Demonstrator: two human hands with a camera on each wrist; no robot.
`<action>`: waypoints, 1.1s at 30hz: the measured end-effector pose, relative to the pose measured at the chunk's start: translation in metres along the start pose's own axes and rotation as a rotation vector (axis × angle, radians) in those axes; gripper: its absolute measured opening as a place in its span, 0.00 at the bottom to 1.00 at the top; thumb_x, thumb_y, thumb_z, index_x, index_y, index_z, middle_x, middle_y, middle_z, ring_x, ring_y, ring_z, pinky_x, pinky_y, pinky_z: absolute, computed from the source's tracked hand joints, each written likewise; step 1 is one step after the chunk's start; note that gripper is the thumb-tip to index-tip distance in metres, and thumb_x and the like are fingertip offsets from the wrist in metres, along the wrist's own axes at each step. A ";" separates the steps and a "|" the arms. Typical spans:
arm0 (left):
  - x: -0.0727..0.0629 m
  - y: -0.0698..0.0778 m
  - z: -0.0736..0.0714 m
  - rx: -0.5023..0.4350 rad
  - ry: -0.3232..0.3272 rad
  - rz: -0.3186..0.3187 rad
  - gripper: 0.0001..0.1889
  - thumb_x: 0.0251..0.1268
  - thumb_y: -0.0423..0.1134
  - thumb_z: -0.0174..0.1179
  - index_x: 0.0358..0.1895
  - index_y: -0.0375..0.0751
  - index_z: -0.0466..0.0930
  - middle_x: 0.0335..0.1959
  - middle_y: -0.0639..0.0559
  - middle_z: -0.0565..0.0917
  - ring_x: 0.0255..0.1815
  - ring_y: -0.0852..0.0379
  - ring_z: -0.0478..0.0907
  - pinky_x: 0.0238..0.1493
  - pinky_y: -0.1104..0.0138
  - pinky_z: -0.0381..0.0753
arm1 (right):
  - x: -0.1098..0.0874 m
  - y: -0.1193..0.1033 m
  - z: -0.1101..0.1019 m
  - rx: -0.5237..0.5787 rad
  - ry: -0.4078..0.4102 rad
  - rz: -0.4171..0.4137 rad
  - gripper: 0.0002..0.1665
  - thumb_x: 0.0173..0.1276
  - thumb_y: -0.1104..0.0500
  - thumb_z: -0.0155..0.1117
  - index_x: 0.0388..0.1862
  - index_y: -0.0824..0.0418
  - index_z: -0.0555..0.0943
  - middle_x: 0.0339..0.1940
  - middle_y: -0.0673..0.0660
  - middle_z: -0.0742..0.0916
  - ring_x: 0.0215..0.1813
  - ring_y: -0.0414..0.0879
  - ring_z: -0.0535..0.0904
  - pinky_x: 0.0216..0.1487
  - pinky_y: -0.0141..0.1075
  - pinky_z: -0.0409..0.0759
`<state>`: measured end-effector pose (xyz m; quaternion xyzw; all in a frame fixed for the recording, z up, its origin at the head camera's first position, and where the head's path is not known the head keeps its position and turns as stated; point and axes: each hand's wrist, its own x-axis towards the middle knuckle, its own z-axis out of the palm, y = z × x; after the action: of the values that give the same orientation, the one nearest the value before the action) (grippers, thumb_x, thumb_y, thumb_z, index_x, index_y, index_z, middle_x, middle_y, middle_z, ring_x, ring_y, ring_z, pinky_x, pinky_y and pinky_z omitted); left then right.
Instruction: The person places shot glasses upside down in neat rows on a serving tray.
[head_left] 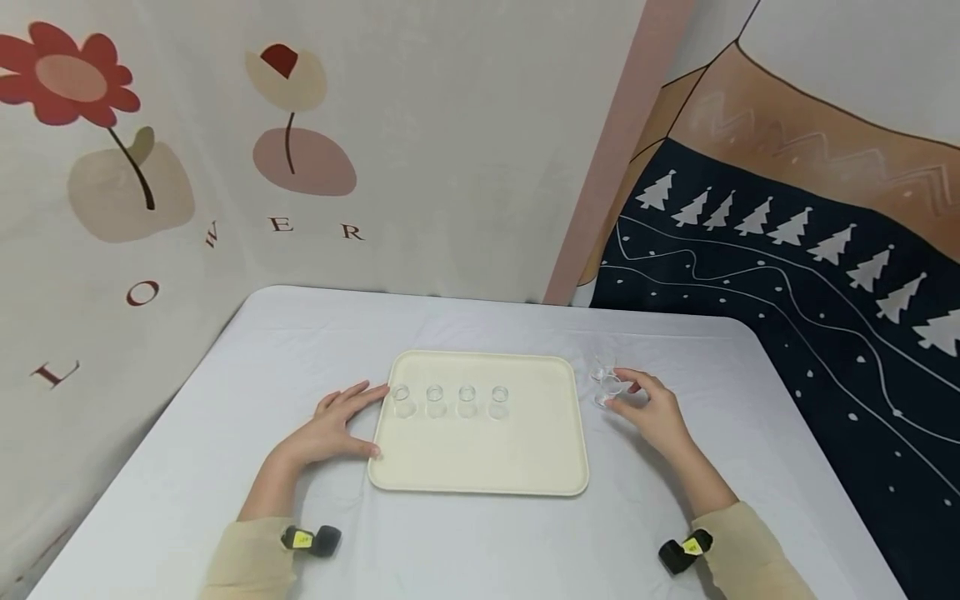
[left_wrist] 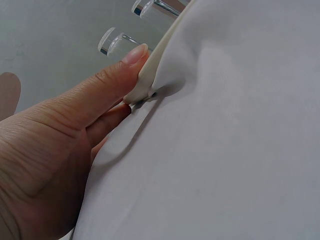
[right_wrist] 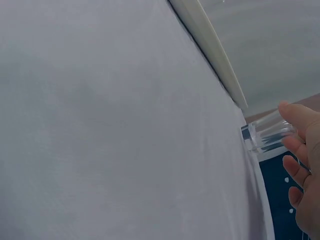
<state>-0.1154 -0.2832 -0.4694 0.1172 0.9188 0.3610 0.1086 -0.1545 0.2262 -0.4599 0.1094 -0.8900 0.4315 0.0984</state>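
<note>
A cream tray (head_left: 480, 467) lies on the white table. Several small clear glasses (head_left: 435, 402) stand in a row across its left half, narrow thick bases upward. My left hand (head_left: 330, 433) rests at the tray's left edge, thumb and fingers spread along the rim; its thumb (left_wrist: 112, 82) shows against the rim in the left wrist view. Right of the tray, my right hand (head_left: 656, 417) pinches a clear shot glass (right_wrist: 270, 131) between thumb and fingers. That glass has its wide mouth up and its thick base down at the tabletop. Another clear glass (head_left: 602, 363) is just behind it.
A white cloth covers the table (head_left: 480, 550). Behind it hangs a pale curtain (head_left: 465, 167) with flower prints, and at the right a dark curtain (head_left: 697, 275) with white tree shapes. Black wrist cameras sit on both sleeves.
</note>
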 end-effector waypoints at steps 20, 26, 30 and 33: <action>0.002 -0.002 0.000 -0.007 -0.001 0.015 0.54 0.35 0.59 0.75 0.73 0.52 0.62 0.74 0.38 0.52 0.74 0.33 0.36 0.66 0.37 0.35 | 0.002 0.024 0.018 -0.065 -0.023 0.029 0.25 0.53 0.63 0.75 0.49 0.72 0.81 0.36 0.61 0.82 0.42 0.55 0.77 0.46 0.49 0.77; 0.001 -0.001 -0.001 -0.005 0.000 0.015 0.54 0.35 0.59 0.75 0.73 0.52 0.62 0.74 0.38 0.52 0.73 0.33 0.36 0.65 0.36 0.35 | 0.002 0.023 0.018 -0.074 -0.012 0.013 0.22 0.53 0.63 0.76 0.47 0.69 0.82 0.35 0.59 0.82 0.40 0.52 0.77 0.45 0.47 0.77; 0.000 0.001 -0.001 -0.007 -0.002 0.011 0.54 0.35 0.59 0.75 0.73 0.51 0.62 0.74 0.37 0.52 0.73 0.33 0.36 0.65 0.35 0.36 | 0.000 0.020 0.016 -0.050 0.002 0.038 0.18 0.53 0.63 0.76 0.44 0.65 0.83 0.34 0.57 0.82 0.40 0.51 0.77 0.44 0.47 0.77; 0.000 0.001 0.000 -0.007 -0.003 0.010 0.54 0.35 0.60 0.75 0.73 0.52 0.62 0.74 0.37 0.52 0.73 0.32 0.35 0.65 0.35 0.36 | -0.002 0.017 0.013 -0.025 0.015 0.050 0.17 0.53 0.64 0.75 0.42 0.63 0.82 0.34 0.57 0.83 0.40 0.51 0.77 0.43 0.46 0.77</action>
<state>-0.1157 -0.2827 -0.4688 0.1223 0.9167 0.3645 0.1086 -0.1588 0.2270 -0.4811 0.0826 -0.8970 0.4236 0.0958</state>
